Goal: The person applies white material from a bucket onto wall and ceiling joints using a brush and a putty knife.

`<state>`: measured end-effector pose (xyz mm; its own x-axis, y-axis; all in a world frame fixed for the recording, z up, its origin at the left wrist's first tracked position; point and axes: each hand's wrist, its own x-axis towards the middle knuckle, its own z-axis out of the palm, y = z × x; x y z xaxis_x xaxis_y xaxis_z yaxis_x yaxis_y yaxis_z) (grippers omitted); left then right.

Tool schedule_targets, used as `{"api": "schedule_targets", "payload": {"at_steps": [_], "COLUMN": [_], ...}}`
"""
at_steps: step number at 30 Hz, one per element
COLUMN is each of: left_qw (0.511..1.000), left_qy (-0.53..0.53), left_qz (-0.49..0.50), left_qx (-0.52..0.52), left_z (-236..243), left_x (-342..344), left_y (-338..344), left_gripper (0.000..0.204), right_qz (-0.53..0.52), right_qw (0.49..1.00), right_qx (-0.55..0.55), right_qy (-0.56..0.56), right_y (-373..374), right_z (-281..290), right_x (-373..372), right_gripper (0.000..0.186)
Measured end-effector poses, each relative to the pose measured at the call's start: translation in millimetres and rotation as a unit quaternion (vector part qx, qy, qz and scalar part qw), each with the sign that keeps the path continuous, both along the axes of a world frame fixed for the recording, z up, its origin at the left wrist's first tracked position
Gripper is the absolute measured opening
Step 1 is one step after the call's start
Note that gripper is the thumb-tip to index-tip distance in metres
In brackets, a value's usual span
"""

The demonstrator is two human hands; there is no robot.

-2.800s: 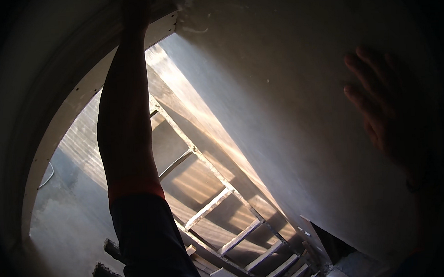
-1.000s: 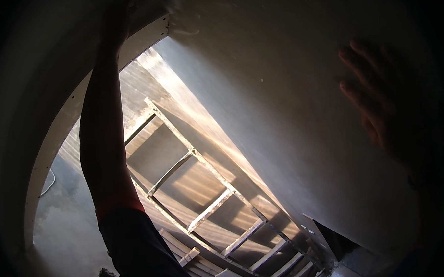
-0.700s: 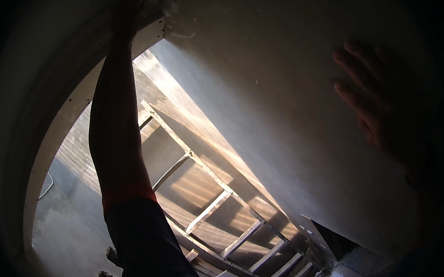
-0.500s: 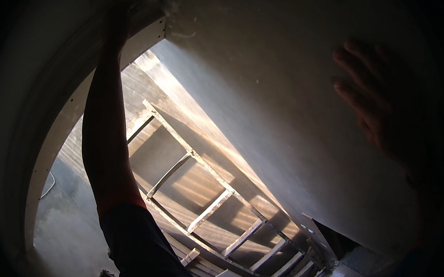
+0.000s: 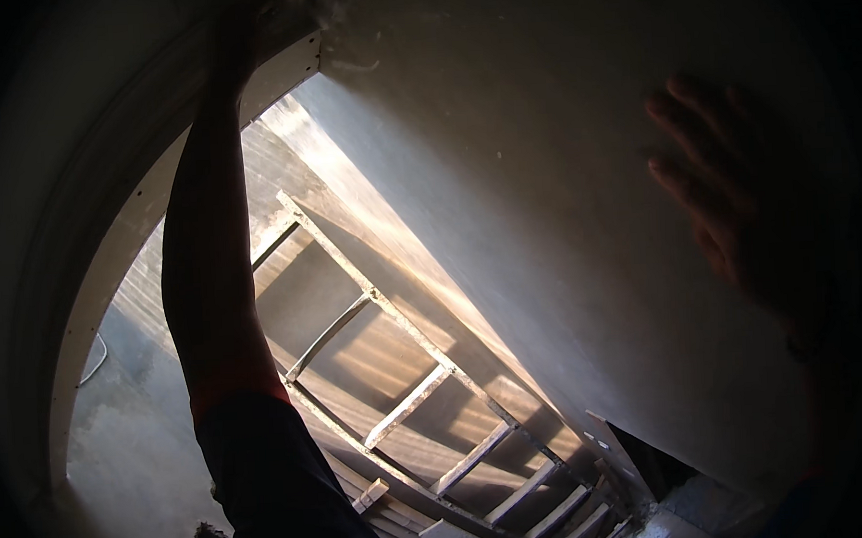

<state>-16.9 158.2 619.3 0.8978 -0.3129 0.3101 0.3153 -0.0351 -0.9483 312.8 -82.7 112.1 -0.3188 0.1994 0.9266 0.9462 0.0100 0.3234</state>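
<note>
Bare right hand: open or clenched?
Open: the bare right hand shows extended, slightly parted fingers in front of the smooth grey wall.

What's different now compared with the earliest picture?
The left forearm has shifted left, uncovering more of the ladder. The left hand is too dark to show whether it grasped or released anything. The right hand stays open at the wall; the ladder stays put.

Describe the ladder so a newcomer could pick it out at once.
Start at the big grey wall behind the right hand, then go left to the sunlit area past its slanting edge. The ladder runs diagonally there, right of the left forearm. Two rails joined by crosswise rungs set it apart from the wood pieces beside it.
</note>
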Motion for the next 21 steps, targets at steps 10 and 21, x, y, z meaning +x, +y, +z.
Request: {"api": "schedule_targets", "payload": {"at_steps": [10, 21], "left_qw": [0.99, 0.997], "left_qy": [-0.071, -0.043], "left_qz": [0.085, 0.026], "left_qx": [0.089, 0.06], "left_z": [-16, 1], "left_x": [19, 38], "left_y": [12, 10], "left_gripper": [0.026, 0.028], "right_qz": [-0.013, -0.03], "right_qw": [1.0, 0.999], "right_qx": [-0.012, -0.015], "right_qy": [0.004, 0.032], "right_y": [5, -4], "right_z": [-1, -8], "right_x": [1, 6], "right_gripper": [0.036, 0.041]}}
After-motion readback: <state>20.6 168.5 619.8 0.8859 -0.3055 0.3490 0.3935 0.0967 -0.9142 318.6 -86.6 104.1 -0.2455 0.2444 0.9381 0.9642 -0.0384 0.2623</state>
